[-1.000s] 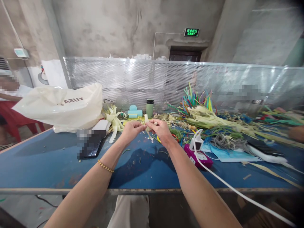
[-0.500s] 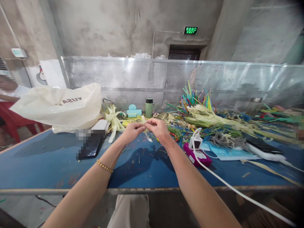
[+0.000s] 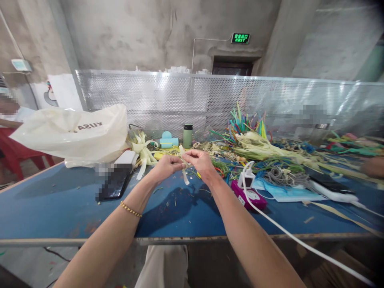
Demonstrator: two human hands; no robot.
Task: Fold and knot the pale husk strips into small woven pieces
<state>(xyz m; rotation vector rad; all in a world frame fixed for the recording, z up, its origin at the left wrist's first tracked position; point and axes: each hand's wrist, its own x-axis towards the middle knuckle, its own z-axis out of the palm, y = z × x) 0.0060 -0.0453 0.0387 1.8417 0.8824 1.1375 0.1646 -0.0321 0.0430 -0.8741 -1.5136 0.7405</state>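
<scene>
Both my hands meet above the blue table, pinching one pale leaf strip. My left hand, with a gold bead bracelet on the wrist, is closed on the strip's left side. My right hand is closed on its right side, fingertips almost touching the left ones. One end of the strip sticks up between the hands and the other hangs down toward the table.
A white plastic bag and a dark phone lie left. A green flask, a teal object, coloured strips, a leaf pile, a magenta power strip with white cable sit ahead and right. A perforated metal screen backs the table.
The hands have stayed together on the strip and shifted slightly. The hanging end of the strip now points more straight down.
</scene>
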